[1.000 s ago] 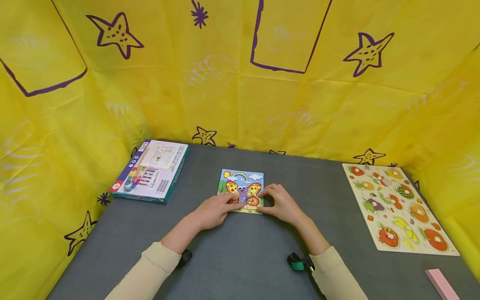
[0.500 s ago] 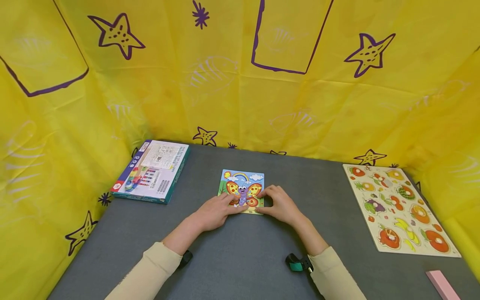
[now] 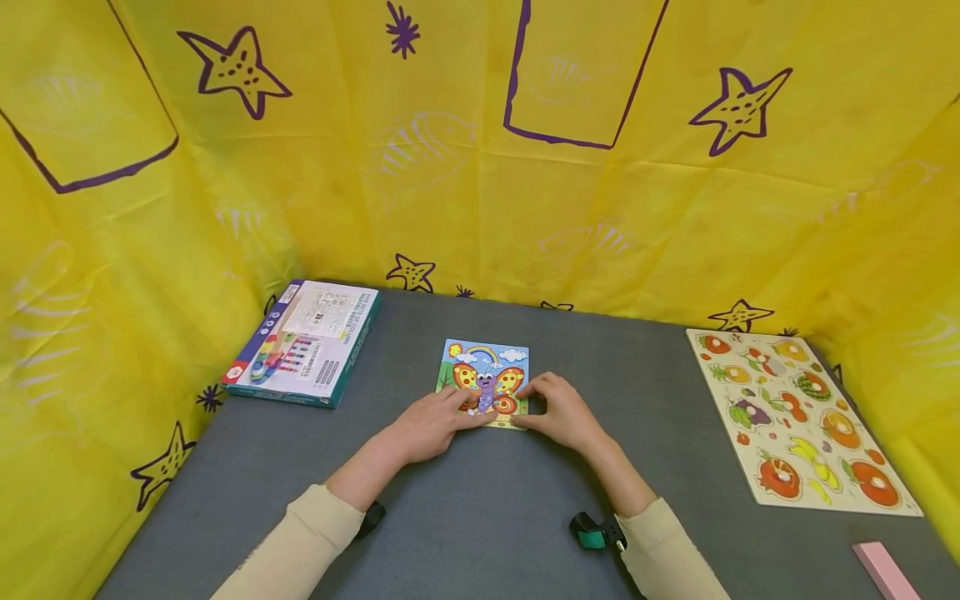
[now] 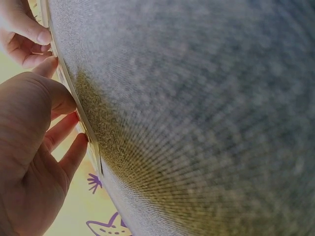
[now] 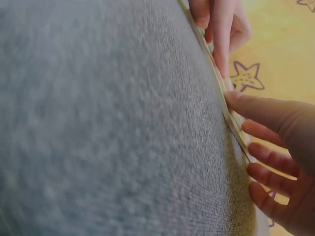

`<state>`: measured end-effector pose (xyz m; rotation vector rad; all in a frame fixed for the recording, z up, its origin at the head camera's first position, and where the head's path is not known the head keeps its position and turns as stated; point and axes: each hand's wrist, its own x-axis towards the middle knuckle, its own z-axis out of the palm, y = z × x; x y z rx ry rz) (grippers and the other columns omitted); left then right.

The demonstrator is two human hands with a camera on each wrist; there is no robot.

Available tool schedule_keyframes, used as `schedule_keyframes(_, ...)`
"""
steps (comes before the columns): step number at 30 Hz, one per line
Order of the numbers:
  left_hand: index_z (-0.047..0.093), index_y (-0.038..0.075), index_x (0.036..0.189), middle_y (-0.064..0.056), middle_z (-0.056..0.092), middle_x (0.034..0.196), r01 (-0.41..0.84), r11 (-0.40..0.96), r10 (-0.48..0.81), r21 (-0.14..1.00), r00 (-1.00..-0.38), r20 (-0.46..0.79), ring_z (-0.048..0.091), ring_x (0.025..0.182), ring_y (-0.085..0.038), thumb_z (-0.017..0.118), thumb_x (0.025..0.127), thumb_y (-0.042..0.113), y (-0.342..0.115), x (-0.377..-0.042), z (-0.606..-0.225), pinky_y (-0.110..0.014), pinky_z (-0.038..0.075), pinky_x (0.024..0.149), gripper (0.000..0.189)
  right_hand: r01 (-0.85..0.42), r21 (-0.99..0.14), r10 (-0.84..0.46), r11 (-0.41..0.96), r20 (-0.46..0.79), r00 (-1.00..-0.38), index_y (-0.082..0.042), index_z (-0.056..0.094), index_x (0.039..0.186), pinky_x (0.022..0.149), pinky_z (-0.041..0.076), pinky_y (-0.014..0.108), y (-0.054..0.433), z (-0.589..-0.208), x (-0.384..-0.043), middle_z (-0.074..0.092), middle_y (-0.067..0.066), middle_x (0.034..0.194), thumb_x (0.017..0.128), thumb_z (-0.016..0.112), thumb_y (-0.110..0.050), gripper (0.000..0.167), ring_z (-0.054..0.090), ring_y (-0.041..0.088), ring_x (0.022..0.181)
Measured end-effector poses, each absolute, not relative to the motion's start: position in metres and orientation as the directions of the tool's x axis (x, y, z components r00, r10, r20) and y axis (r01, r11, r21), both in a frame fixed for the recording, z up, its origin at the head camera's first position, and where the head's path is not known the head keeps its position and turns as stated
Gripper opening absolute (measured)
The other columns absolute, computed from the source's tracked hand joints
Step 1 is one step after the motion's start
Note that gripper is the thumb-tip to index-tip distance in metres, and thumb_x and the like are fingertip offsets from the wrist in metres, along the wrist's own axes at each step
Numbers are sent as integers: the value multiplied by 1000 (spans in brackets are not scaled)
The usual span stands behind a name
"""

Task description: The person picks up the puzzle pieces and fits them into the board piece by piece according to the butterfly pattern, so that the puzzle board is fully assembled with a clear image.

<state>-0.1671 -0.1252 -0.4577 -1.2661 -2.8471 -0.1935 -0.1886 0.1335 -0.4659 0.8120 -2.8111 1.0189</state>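
A small square butterfly puzzle (image 3: 487,379) lies flat on the dark grey table (image 3: 480,517), in the middle of the head view. My left hand (image 3: 426,425) rests on its lower left part, the thumb reaching along the lower edge. At the lower right corner, my right hand (image 3: 564,412) touches the puzzle with thumb and fingertips. In the left wrist view the left hand (image 4: 39,132) has its fingers spread at the board's edge. The right wrist view shows the right hand (image 5: 290,142) with its thumb on the board and its fingers loosely bent beside the edge.
A flat toy box (image 3: 303,342) lies at the back left. On the right is a wooden fruit peg puzzle (image 3: 798,417), with a pink block (image 3: 885,571) nearer the front edge. A yellow printed cloth (image 3: 480,192) hangs behind and at both sides.
My left thumb has shifted slightly down along the puzzle's lower part. The right hand has barely moved, and the puzzle stays in place.
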Motion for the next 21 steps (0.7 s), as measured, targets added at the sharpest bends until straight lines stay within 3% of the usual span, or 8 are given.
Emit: schedule_keyframes(21,57,34,138,-6,54,126,740,662,739,115,-671,62,50,109,-24,55,97,6,-125,-167,-458,-40,49,87,50,-480,-577,-416,660,252,-874,-6,71,92,74,46,37,131,-467,-186,62,5,88,74,86,-20,28,55,20,81)
